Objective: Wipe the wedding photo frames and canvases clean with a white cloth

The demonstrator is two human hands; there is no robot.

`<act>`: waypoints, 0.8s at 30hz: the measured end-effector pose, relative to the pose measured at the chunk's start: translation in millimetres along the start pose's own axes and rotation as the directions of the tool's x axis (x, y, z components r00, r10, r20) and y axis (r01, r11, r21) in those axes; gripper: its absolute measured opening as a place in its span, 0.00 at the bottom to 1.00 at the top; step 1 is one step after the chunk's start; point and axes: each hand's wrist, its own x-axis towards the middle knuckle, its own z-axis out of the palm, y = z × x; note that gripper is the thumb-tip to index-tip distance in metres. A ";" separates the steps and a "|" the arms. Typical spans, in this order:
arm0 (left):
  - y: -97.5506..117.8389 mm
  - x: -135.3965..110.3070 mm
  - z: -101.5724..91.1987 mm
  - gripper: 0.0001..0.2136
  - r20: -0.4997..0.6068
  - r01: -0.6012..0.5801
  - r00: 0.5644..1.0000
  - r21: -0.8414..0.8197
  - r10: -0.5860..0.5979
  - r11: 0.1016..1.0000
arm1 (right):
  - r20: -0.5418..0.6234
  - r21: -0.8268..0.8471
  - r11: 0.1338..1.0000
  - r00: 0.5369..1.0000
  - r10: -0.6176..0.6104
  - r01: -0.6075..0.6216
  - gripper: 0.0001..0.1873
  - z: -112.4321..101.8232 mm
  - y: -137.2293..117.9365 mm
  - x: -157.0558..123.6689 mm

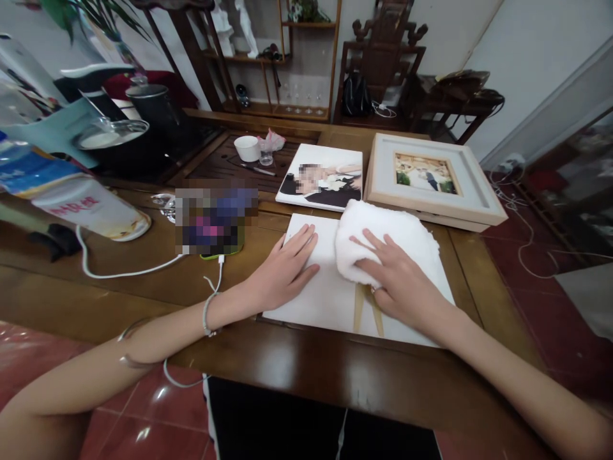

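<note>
A white rectangular panel (311, 306) lies flat near the front edge of the wooden table. My left hand (285, 268) rests palm down on its left part, fingers stretched out. On the right part, my right hand (407, 284) presses a thick folded white towel (383, 223) against the panel, with fingers and thumb on the cloth. Two tapering tan shapes (359, 310) show on the panel below the towel; I cannot tell whether they are printed or loose. The towel hides much of the panel's upper right.
Behind the panel lie a photo print (330, 169) and a framed picture (431, 172). A charging phone (220, 246), partly blurred out, sits to the left with its white cable. Farther left are a large plastic bag (96, 207) and a lidded pan (115, 134). A white cup (248, 148) stands at the back.
</note>
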 end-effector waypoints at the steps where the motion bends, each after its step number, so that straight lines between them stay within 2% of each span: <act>1: -0.5 -0.5 0.2 0.25 -0.008 -0.007 1.000 -0.008 0.007 1.000 | 0.009 0.000 1.000 1.000 -0.004 0.004 0.29 0.4 -7.4 -0.9; 5: -2.8 -2.3 0.5 0.24 -0.034 -0.026 0.999 -0.039 0.025 0.999 | 0.078 0.069 0.993 0.992 -0.100 0.095 0.24 -0.8 -49.0 -20.3; 8: -4.4 -3.1 0.5 0.22 -0.033 -0.039 0.999 -0.062 0.037 0.997 | 0.122 0.152 0.977 0.978 -0.169 0.150 0.22 -3.4 -62.3 -29.1; 11: -5.3 -3.4 0.6 0.22 -0.025 -0.047 0.999 -0.049 0.046 0.998 | 0.102 0.137 0.984 0.986 -0.133 0.119 0.24 -4.5 -44.5 -22.8; 15: -4.8 -3.6 1.1 0.23 -0.020 -0.038 0.999 -0.021 0.038 0.999 | -0.017 0.028 0.999 0.999 -0.033 0.033 0.27 -1.8 -2.9 -5.7; 17: -4.7 -3.7 1.8 0.23 -0.026 -0.038 0.999 -0.029 0.037 0.999 | -0.049 -0.003 1.000 0.999 -0.004 0.004 0.30 0.8 7.3 1.7; 21: -5.1 -2.8 1.1 0.22 -0.072 -0.038 0.997 -0.114 0.029 0.993 | -0.013 -0.048 0.999 1.000 -0.005 0.004 0.27 7.4 -5.1 12.8; 24: -4.2 -0.6 -5.5 0.20 -0.176 0.022 0.981 -0.293 -0.077 0.956 | 0.071 0.013 0.991 0.988 -0.135 0.134 0.22 8.9 -28.4 12.7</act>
